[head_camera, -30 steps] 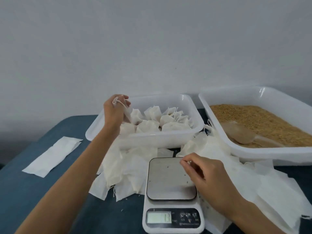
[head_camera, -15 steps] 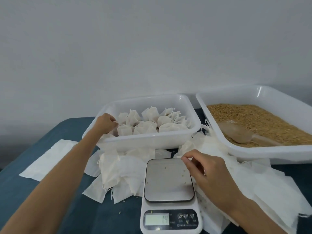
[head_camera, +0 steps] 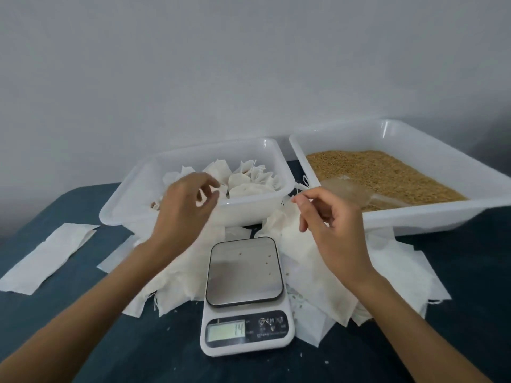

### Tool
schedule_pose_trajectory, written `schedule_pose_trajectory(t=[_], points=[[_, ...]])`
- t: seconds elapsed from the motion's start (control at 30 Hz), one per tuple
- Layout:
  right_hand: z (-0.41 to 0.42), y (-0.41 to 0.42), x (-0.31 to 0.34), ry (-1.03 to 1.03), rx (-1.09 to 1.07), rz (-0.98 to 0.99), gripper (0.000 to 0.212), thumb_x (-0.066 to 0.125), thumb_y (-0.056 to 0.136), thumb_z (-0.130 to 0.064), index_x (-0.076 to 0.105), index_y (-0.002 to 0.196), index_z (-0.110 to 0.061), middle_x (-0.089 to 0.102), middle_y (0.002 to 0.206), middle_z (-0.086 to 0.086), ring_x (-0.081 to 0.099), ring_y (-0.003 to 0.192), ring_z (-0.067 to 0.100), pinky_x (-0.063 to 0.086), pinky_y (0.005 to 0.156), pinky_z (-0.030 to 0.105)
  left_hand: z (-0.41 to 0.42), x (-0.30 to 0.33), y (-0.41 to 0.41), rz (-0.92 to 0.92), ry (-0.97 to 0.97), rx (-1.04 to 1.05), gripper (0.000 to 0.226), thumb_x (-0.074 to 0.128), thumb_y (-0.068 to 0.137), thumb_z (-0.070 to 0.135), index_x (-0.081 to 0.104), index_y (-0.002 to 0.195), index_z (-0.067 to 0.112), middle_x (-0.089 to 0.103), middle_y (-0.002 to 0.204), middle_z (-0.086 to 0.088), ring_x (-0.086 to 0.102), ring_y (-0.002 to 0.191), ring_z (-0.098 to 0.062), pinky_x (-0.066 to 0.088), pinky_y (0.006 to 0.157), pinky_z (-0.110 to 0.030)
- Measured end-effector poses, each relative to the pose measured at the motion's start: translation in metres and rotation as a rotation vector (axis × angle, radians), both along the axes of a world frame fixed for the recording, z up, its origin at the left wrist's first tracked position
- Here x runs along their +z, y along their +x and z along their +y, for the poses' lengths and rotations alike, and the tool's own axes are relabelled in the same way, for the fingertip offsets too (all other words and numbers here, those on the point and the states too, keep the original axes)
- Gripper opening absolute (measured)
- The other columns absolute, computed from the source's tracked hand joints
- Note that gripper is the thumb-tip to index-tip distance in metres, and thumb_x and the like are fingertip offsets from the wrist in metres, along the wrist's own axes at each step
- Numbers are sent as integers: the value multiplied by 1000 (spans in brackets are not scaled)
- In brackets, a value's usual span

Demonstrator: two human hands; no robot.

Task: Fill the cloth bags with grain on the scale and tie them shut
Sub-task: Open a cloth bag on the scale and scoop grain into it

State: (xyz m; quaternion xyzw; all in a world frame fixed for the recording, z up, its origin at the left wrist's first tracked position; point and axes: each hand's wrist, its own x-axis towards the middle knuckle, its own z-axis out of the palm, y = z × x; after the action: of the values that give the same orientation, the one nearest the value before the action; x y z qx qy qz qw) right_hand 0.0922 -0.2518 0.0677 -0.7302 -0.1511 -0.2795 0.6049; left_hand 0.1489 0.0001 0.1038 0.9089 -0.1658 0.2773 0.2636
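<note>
Head view: scale (head_camera: 244, 275) between cloth piles

The scale (head_camera: 244, 297) shows "14" on its lit display (head_camera: 226, 330) (the small button labels beside it are too blurred to read).

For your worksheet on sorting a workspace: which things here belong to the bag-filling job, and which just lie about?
Job: scale; grain tray; scoop; filled bags; empty bag pinched by right hand.
Lying about: paper strip at far left.
</note>
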Motion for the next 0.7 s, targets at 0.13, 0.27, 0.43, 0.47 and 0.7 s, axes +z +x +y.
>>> schedule_pose_trajectory(t=[0.13,0.27,0.43,0.47,0.7], points=[[-5,-1,4,92,10,31,14,60,102,-19,70,94,-14,61,62,2,59,58,16,51,62,35,-70,-22,-60,213,163,-256,6,73,96,30,74,99,25,65,82,18,51,75,3,38,71,-20],[-4,-1,5,110,16,28,13,60,101,-19,70,93,-15,59,59,0,58,56,16,51,61,36,-110,-47,-71,402,217,-247,47,69,94,53,60,133,27,72,109,11,57,81,-5,47,87,-25],[-5,0,4,115,18,30,13,60,101,-18,70,93,-16,58,57,0,55,53,12,42,54,21,-127,-58,-68,450,93,-280,47,77,91,33,57,133,27,70,94,9,59,64,-8,52,74,-29],[-5,1,4,117,18,27,12,61,101,-18,70,93,-15,59,58,-1,56,54,12,44,55,21,-126,-56,-67,429,45,-273,37,77,92,30,62,126,27,69,90,12,56,64,-5,47,69,-23],[-1,7,-13,-245,46,127,33,63,98,-33,61,130,-23,59,125,-16,52,122,0,38,101,11,-82,-47,-40,362,-489,-303,36,68,98,6,49,68,14,44,60,13,39,58,-4,34,57,-17]])
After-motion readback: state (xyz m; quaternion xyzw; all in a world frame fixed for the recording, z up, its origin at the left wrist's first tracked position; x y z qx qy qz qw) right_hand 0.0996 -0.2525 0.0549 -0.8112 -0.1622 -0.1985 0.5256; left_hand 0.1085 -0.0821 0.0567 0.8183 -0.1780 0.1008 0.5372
